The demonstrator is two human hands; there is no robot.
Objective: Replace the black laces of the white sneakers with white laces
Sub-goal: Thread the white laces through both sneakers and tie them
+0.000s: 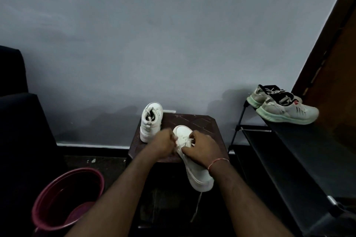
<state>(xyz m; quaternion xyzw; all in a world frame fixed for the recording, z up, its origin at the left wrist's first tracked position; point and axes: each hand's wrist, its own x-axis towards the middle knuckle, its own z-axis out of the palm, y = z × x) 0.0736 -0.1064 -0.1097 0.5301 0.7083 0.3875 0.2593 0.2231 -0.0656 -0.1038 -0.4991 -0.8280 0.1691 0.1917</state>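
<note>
A white sneaker lies on the dark stool, toe pointing away and heel hanging over the near edge. White laces cross its eyelets. My left hand is curled at the shoe's left side and pinches the lace. My right hand rests over the tongue area with fingers curled on the lace. A loose white lace end hangs below the heel. The second white sneaker stands at the stool's far left corner, heel toward me.
A black shoe rack stands at the right with a pair of grey sports shoes on top. A maroon bucket sits on the floor at lower left. A dark seat fills the left edge. A grey wall is behind.
</note>
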